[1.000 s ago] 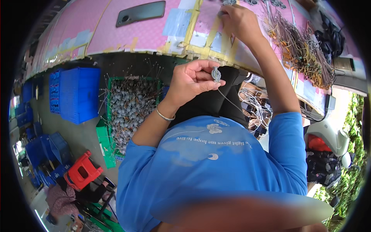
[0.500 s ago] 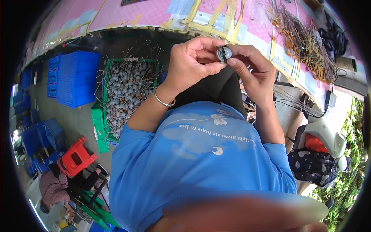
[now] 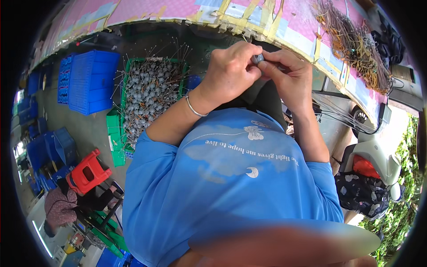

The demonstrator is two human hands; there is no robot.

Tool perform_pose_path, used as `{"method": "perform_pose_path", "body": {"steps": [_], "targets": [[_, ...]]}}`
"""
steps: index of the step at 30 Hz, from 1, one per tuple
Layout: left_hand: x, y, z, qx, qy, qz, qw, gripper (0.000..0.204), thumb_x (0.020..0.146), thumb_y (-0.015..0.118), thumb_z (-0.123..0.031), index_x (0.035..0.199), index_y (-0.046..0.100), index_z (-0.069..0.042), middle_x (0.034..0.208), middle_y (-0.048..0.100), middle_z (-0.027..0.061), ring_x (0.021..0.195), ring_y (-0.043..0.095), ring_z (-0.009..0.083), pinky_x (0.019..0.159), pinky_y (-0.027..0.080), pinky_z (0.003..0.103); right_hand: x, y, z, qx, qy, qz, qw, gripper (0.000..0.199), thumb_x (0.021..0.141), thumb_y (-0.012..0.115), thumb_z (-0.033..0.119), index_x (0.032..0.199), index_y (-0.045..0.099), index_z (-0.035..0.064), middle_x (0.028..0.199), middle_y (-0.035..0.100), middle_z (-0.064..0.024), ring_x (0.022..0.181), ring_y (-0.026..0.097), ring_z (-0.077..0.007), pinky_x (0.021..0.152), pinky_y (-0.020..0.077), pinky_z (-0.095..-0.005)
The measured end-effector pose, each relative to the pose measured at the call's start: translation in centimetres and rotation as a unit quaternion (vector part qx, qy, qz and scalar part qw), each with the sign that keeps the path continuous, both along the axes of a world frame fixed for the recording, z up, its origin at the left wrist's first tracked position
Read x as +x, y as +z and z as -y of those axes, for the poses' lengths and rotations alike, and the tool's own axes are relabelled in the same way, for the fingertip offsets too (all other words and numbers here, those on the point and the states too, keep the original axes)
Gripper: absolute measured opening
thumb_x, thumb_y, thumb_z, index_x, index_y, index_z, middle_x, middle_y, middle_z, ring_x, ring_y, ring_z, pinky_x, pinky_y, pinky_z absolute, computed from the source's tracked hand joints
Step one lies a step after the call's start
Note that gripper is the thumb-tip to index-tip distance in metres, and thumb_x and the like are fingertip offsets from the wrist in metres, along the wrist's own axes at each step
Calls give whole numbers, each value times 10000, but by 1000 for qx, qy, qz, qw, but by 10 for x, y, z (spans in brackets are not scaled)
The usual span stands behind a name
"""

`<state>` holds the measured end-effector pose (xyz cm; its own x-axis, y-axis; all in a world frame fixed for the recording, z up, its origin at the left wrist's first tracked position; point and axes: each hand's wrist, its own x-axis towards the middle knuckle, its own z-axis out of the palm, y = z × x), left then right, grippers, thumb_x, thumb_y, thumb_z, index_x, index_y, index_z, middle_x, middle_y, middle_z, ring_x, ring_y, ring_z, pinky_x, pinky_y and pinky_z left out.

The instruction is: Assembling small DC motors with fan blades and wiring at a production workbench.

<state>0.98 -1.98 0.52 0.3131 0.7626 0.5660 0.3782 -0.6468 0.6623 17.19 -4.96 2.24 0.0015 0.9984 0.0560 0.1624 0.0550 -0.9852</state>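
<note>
Close to the near edge of the pink-topped table, my two hands meet around a small round grey part (image 3: 257, 58). The fingers of my left hand (image 3: 233, 66) are curled with the back of the hand upward, pinching the part from its left. From the other side, the thumb and fingers of my right hand (image 3: 289, 73) grip it too. Most of the part is hidden by fingertips, so its exact kind cannot be made out. To the left on the floor, a pile of grey round parts with thin wire stems (image 3: 149, 89) fills a green crate (image 3: 183, 78).
A bundle of brown and orange wires (image 3: 351, 49) lies on the table (image 3: 151, 9) at the right. Blue crates (image 3: 93, 82), a smaller green bin (image 3: 115, 140) and a red stool (image 3: 89, 171) stand left. Another person (image 3: 60, 207) is at the lower left.
My left hand has rolled so its back faces up, and the fingers of both hands now cover more of the grey part. My hands sit slightly lower relative to the table edge.
</note>
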Motion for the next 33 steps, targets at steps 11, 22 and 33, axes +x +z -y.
{"method": "perform_pose_path", "body": {"steps": [11,22,33], "targets": [[6,-10,-10,-234,-129,170,949,437,744,705,134,1153,673,-18,1176,666,111,919,699,152,764,585,242,31,-31,-13,-39,63,-218,973,257,927,644,113,1146,670,-18,1041,698,-79,932,639,-148,871,500,-291],[24,-11,-5,-258,-80,171,948,521,755,752,75,1250,601,22,935,715,104,837,687,120,789,573,240,7,-37,-20,-84,4,-397,914,217,964,604,174,1024,637,-33,947,663,-108,849,644,-172,790,528,-290],[16,-32,-11,-167,-57,228,958,251,743,779,10,967,669,40,963,706,125,803,714,161,681,597,257,21,-49,-20,-10,-78,-314,946,111,948,594,51,1004,672,-4,970,687,-123,919,661,-194,868,532,-348]]}}
